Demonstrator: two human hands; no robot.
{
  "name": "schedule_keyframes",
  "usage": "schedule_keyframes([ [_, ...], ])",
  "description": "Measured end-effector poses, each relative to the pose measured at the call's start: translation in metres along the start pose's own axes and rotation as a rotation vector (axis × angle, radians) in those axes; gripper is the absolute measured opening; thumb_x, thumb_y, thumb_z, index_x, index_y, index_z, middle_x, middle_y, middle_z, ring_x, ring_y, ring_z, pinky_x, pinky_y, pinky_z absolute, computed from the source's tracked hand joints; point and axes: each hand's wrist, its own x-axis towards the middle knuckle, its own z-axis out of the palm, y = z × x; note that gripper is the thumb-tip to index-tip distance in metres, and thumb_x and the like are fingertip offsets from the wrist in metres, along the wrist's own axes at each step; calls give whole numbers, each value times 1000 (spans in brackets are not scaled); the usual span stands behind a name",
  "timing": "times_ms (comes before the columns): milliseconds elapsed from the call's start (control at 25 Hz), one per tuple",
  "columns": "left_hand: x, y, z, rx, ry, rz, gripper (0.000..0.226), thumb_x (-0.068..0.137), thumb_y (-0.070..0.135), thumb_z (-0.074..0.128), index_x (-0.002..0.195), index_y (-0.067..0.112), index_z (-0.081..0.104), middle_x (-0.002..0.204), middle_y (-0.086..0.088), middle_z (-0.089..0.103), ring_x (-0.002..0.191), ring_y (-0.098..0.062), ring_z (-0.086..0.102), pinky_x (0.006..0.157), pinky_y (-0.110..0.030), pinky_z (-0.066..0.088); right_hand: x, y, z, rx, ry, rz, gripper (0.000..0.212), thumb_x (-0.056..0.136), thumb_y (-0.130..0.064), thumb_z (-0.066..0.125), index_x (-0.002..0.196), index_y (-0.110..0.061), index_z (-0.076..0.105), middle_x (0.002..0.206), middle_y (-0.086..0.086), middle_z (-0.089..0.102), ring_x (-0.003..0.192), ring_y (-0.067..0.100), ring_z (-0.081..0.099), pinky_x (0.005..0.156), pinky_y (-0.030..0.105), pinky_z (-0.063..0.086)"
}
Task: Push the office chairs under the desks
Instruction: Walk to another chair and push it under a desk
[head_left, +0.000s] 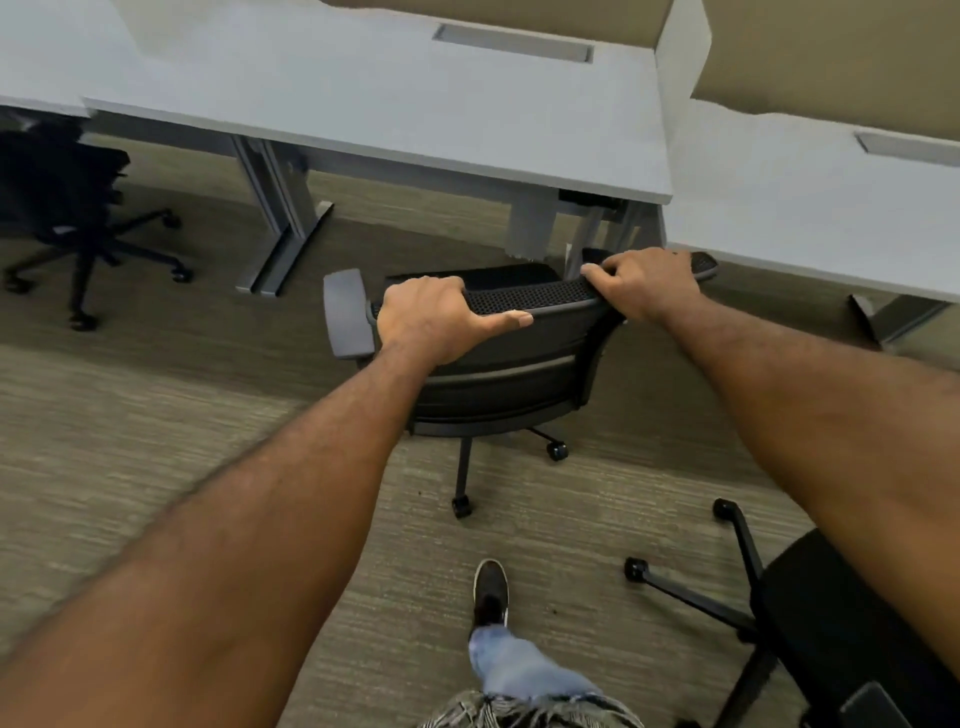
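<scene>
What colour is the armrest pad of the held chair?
Grey armrest pad, clearest in the head view.

- The light is even, soft and fairly dim, with a cool grey cast; no source shows.
- The desk top (395, 98) is pale and flat, without glare.
- Shadows are weak: a soft dark patch lies on the carpet (156, 415) under the desk.
- The wide lens bends straight desk edges, and the forearms swell toward the bottom corners.
- Motion blur smears the carpet at the left edge; the far-left chair (67, 208) is murky and lacks detail.
</scene>
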Motion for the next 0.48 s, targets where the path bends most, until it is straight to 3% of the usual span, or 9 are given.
schedule_keyframes([
  [120,43,-25,-3,-10,20,30,114,58,111,13,104,23,70,68,10,54,67,-11,54,52,-30,31,53,-8,-1,22,10,-50,80,86,-81,12,110,-35,72,103,4,72,109,29,62,111,64,24],
  [280,105,-62,-6,-60,8,19,98,64,108,17,91,30,69,66,12,59,64,-7,57,53,-29,42,114,-31,-5,72,56,-71,72,90,-77,17,93,-31,73,78,-4,61,96,23,64,111,59,29],
  [400,151,-91,-5,-64,6,-18,96,62,109,20,94,33,70,67,13,61,67,-9,59,61,-34,53,155,-48,-8,103,82,-93,69,92,-75,19,89,-31,72,75,-6,60,92,22,62,106,54,35],
  [480,176,-113,-4,-63,20,-24,95,62,109,22,95,35,70,65,14,59,64,-7,56,58,-32,50,181,-64,-7,88,89,-110,69,92,-74,20,90,-30,72,77,-5,62,89,22,61,99,49,38],
])
